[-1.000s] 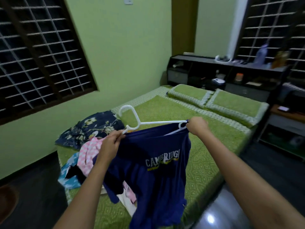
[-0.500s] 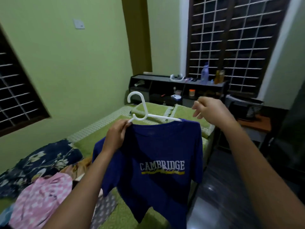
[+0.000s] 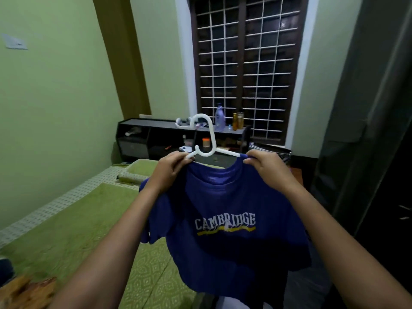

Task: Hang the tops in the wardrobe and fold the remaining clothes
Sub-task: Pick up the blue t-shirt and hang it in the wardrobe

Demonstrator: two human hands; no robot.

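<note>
Standing beside a green bed [image 3: 73, 219] under a barred window [image 3: 244, 70], facing a dark shelf [image 3: 142, 139] of bottles too small to read. Holding up a blue shirt [image 3: 225, 230] on a white hanger [image 3: 206, 139], left hand [image 3: 170, 169] pinching the hanger's left end and shoulder cloth, right hand [image 3: 266, 167] gripping the opposite shoulder. Covering the hanger's arms with fabric and knuckles; cutting off orange cloth [image 3: 24, 291] at the lower left.

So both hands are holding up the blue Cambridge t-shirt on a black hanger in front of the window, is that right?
Not quite: the hanger is white, not black, as the head view shows. The left hand and right hand do hold the blue Cambridge t-shirt on it, facing the window.
</note>
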